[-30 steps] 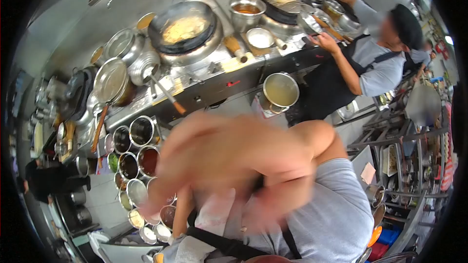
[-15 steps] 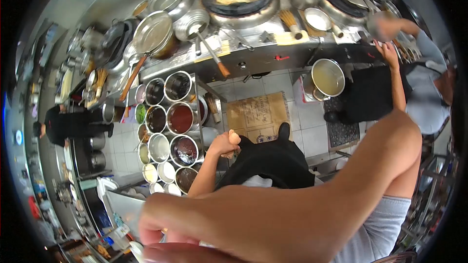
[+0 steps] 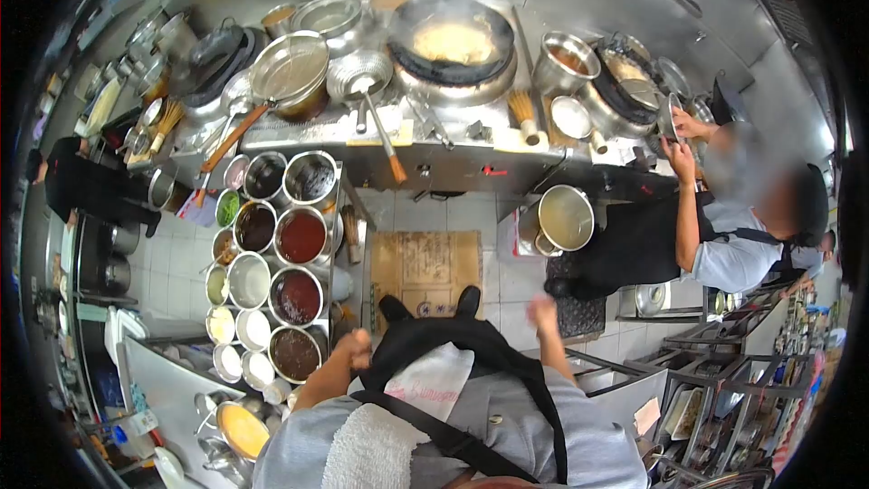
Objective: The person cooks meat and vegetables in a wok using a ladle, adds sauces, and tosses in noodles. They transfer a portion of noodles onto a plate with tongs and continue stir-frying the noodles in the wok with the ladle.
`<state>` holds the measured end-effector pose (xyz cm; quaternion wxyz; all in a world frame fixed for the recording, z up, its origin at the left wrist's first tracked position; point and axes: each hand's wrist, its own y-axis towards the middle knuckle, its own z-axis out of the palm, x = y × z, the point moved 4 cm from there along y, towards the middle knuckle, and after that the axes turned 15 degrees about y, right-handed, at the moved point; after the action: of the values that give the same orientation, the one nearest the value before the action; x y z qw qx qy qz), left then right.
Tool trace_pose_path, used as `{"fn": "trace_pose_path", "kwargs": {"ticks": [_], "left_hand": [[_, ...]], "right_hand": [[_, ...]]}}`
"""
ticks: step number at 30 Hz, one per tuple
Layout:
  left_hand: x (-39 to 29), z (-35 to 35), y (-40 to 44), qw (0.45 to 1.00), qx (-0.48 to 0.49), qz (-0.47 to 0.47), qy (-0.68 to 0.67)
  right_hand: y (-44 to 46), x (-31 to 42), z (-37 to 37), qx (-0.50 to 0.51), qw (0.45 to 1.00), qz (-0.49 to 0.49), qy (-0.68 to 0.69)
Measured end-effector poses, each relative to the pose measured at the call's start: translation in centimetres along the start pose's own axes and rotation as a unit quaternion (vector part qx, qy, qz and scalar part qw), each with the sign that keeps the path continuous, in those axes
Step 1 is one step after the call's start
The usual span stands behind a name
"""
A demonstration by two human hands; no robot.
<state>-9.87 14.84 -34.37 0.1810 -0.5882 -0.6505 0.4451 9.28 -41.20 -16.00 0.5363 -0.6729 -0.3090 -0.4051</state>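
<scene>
One camera, on person's head. Looks forward and down. Person's chest [image 3: 493,412] very near, at bottom. Left hand [image 3: 359,349] and right hand [image 3: 544,312] just past it. Floor [image 3: 520,288] lower down, in middle. Stove counter [image 3: 362,152] further ahead, near top. View very wide, sides bend, corners black.

No wording here can be read with certainty. Red lettering crosses the white cloth [image 3: 433,382] on the wearer's chest, too small to make out. Faint dark print marks the brown cardboard [image 3: 427,263] on the floor, also illegible.
</scene>
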Motion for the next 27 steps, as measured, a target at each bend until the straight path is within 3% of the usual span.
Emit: {"fn": "trace_pose_path", "kwargs": {"ticks": [1,2,3,4,6,8,10,12,13,15,16,17,19,20,21,23,24,25,26,27], "left_hand": [[0.1,-0.1,-1.3,0.984,0.012,-0.118,-0.131],[-3.2,-3.9,-6.1,0.981,0.026,-0.151,-0.12],[-4.6,-5.7,-8.3,0.976,0.02,-0.176,-0.127],[-3.1,-4.5,-6.8,0.982,-0.005,-0.165,-0.088],[-1.9,-3.4,-3.7,0.986,0.003,-0.165,-0.038],[-0.3,-0.8,-1.4,0.993,-0.035,-0.09,-0.073],[-2.5,-4.0,1.7,0.994,-0.056,-0.042,-0.08],[-4.3,-5.7,3.9,0.999,-0.044,0.026,0.005],[-4.0,-4.4,3.1,0.998,-0.046,0.028,0.009],[-8.2,-10.5,3.2,0.992,-0.025,-0.109,-0.063],[-9.6,-11.5,3.5,0.995,-0.035,-0.088,-0.012],[-11.3,-12.7,4.0,0.995,-0.041,-0.088,-0.015],[-15.6,-14.3,5.3,0.96,-0.007,0.154,0.235],[-15.2,-14.5,6.1,0.965,-0.104,0.107,0.215],[-16.5,-15.6,6.1,0.967,-0.108,0.099,0.21],[-20.3,-17.2,6.0,0.952,0.17,0.02,0.253],[-21.9,-17.9,6.9,0.952,0.027,0.149,0.267],[-23.0,-18.0,8.0,0.915,-0.115,0.273,0.274],[-22.7,-17.7,8.0,0.917,-0.117,0.269,0.271],[-21.4,-18.3,7.9,0.92,-0.113,0.272,0.258]], "right_hand": [[-0.3,-9.4,-3.2,0.046,0.992,0.115,0.005],[-0.4,-19.5,-10.1,0.04,0.994,0.104,0.013],[-0.8,-28.0,-9.5,0.108,0.939,-0.074,-0.319],[-1.6,-26.8,-10.0,0.091,0.942,-0.08,-0.313],[-4.5,-23.9,-11.4,0.048,0.97,0.001,-0.238],[-6.6,-20.2,-11.8,0.014,0.985,0.076,-0.155],[-7.8,-16.1,-12.0,-0.013,0.987,0.146,-0.065],[-6.4,-14.6,-11.0,-0.023,0.981,0.175,0.075],[-5.7,-12.7,-10.4,-0.024,0.987,0.154,0.047],[-2.5,-7.1,-8.1,-0.024,0.992,0.12,0.009],[-1.6,-4.8,-6.5,-0.022,0.993,0.114,-0.004],[-0.5,-2.8,-4.5,0.01,0.996,0.089,-0.017],[0.9,0.8,1.4,0.122,0.992,0.014,0.0],[1.0,3.2,5.1,0.201,0.979,-0.032,0.029],[-2.5,9.5,9.9,0.261,0.964,-0.025,0.049],[-7.4,16.8,17.8,0.426,0.903,-0.026,0.058],[-10.4,20.2,20.8,0.517,0.853,-0.038,0.056],[-13.6,23.4,22.8,0.576,0.815,-0.019,0.059],[-15.9,25.2,24.5,0.631,0.773,0.002,0.062],[-16.4,25.0,25.7,0.635,0.77,0.004,0.06]]}}
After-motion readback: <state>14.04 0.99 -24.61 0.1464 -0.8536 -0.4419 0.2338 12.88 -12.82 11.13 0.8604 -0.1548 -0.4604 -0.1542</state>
